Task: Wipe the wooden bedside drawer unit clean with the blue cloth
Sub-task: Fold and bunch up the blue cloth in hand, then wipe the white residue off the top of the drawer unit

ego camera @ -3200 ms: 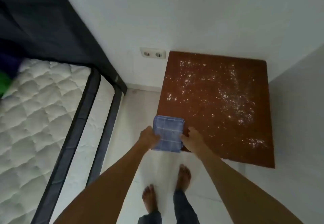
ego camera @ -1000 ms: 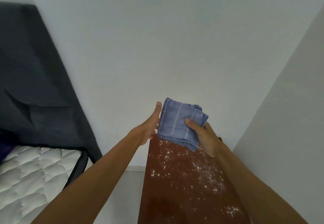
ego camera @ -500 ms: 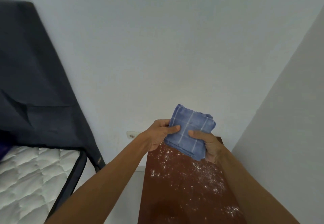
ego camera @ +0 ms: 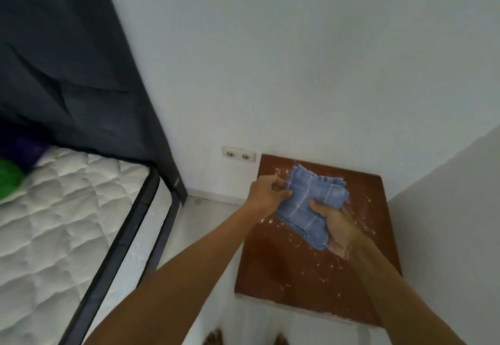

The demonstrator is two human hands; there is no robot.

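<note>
The wooden bedside drawer unit (ego camera: pixel 276 269) stands in the room's corner, its red-brown top speckled with white powder. Over its far half I hold the folded blue checked cloth (ego camera: pixel 311 198) with both hands. My left hand (ego camera: pixel 266 193) grips the cloth's left edge. My right hand (ego camera: pixel 336 225) holds its lower right part from beneath, thumb on top. The cloth hides part of the powdered top; whether it touches the wood I cannot tell.
A bed with a white quilted mattress (ego camera: pixel 54 223) and dark frame lies to the left, under a dark headboard (ego camera: pixel 67 60). A wall socket (ego camera: pixel 238 154) sits left of the unit's far edge. White walls close the back and right side.
The view has tilted down, showing the whole unit top again. Both hands have stayed on the cloth and have come lower, over the far part of the top.
</note>
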